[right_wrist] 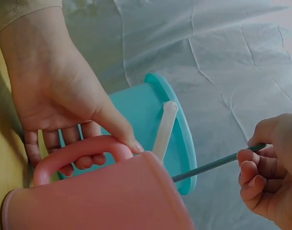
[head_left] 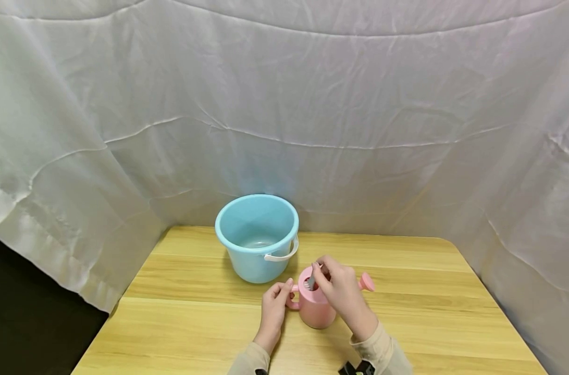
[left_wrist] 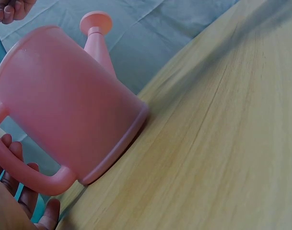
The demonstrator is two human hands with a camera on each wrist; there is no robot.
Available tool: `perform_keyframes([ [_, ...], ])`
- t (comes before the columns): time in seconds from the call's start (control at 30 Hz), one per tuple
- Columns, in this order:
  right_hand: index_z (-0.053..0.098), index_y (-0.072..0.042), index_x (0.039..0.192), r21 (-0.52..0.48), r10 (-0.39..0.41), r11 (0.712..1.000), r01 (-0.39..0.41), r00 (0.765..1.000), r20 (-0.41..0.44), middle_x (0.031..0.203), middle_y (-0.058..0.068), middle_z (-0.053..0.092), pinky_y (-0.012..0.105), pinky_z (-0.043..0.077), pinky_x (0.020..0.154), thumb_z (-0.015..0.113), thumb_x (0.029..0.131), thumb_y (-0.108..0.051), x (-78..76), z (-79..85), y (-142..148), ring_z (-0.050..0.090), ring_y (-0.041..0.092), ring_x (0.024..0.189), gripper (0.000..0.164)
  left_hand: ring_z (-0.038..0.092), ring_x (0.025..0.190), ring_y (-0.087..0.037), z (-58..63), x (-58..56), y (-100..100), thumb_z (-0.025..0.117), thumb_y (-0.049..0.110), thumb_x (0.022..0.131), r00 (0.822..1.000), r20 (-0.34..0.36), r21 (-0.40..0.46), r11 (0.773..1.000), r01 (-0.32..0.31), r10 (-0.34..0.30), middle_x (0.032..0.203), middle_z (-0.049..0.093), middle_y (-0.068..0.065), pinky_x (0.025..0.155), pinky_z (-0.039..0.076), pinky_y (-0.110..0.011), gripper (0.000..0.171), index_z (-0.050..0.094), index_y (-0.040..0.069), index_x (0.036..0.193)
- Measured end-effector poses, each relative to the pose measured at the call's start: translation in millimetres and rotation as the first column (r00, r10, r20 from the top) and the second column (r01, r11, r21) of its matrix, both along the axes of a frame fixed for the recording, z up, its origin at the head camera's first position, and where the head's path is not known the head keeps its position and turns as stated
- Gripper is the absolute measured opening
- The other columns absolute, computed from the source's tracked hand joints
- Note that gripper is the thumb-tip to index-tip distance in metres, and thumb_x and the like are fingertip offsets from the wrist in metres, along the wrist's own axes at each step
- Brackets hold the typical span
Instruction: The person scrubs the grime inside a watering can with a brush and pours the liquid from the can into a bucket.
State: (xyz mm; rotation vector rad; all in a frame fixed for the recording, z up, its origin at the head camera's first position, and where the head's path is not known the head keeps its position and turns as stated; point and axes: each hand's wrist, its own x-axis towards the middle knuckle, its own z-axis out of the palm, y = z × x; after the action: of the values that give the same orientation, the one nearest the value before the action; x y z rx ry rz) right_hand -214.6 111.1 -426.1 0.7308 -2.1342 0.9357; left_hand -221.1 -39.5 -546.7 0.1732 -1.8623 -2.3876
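Note:
A pink watering can (head_left: 317,312) stands upright on the wooden table, its spout with a round rose (head_left: 367,282) pointing right. My left hand (head_left: 272,310) holds the can's handle (right_wrist: 83,149), thumb near the rim and fingers around the loop. Above the can's top opening, my right hand (head_left: 343,289) pinches a slim grey-green handle (right_wrist: 215,164) between thumb and fingers. The lower end of that slim handle goes down into the can. White bristle-like strands (head_left: 306,285) show in the opening beside it; the rest is hidden inside.
A light-blue bucket (head_left: 256,265) with a white carrying handle (head_left: 283,257) stands behind and left of the can. Grey cloth (head_left: 359,182) hangs along the back and sides of the wooden table (head_left: 186,323).

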Motion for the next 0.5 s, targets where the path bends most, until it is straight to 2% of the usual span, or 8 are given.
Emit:
perform_keyframes([
  [0.23, 0.061, -0.004, 0.082, 0.047, -0.001, 0.999, 0.0, 1.0, 0.027, 0.057, -0.004, 0.059, 0.005, 0.037, 0.043, 0.071, 0.08, 0.003, 0.6, -7.4, -1, 0.046, -0.006, 0.051, 0.013, 0.062, 0.053, -0.015, 0.3, -0.3, 0, 0.064, 0.036, 0.094, 1.0, 0.019, 0.011, 1.0, 0.004, -0.004, 0.074, 0.055, -0.001, 0.062, 0.062, -0.035, 0.042, 0.06, -0.005, 0.086],
  [0.43, 0.063, -0.007, 0.083, 0.136, -0.035, 0.991, 0.02, 0.993, 0.113, 0.056, -0.007, 0.055, 0.005, 0.034, 0.043, 0.072, 0.079, -0.002, 0.0, -13.9, -4, 0.039, -0.009, 0.051, 0.011, 0.061, 0.052, -0.015, -0.3, -0.3, 0, 0.064, 0.035, 0.094, 1.0, 0.013, 0.017, 1.0, -0.002, 0.002, 0.073, 0.055, 0.0, 0.064, 0.062, -0.035, 0.047, 0.059, -0.011, 0.087],
  [0.5, 0.064, -0.006, 0.087, 0.157, -0.049, 0.987, 0.025, 0.987, 0.151, 0.054, -0.009, 0.05, 0.007, 0.031, 0.042, 0.071, 0.079, -0.002, 0.0, -14.6, -4, 0.033, -0.008, 0.049, 0.011, 0.061, 0.053, -0.015, -0.5, -0.4, 0, 0.065, 0.035, 0.093, 1.0, 0.012, 0.018, 1.0, -0.005, 0.005, 0.073, 0.055, 0.0, 0.064, 0.062, -0.036, 0.047, 0.059, -0.012, 0.087],
])
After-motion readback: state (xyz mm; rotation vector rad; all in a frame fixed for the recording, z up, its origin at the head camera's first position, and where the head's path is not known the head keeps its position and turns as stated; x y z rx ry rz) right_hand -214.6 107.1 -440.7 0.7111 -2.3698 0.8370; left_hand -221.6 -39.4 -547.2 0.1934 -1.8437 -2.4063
